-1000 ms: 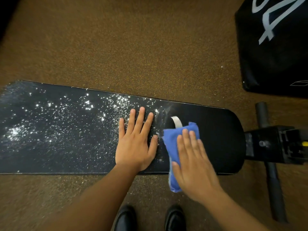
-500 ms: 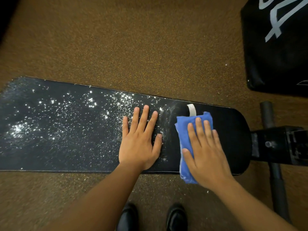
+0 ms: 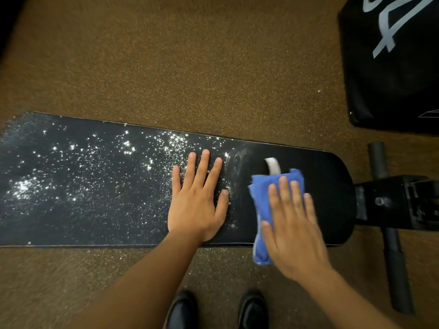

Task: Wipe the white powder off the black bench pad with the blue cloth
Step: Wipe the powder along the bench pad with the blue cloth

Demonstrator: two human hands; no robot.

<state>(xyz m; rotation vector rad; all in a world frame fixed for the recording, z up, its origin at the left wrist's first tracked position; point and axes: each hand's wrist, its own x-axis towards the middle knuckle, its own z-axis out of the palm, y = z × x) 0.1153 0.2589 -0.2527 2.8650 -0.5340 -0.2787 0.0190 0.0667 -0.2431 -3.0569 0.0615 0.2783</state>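
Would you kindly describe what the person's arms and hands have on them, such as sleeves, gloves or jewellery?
Both forearms are bare with no sleeve in view. The left hand and right hand wear no gloves, and no rings, watch or bracelet are visible, though the right hand is slightly motion-blurred.

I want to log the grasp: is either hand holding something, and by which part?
Nothing is gripped. The right hand lies flat on the folded blue cloth, pressing its middle onto the black bench pad. The left hand rests open on the pad.
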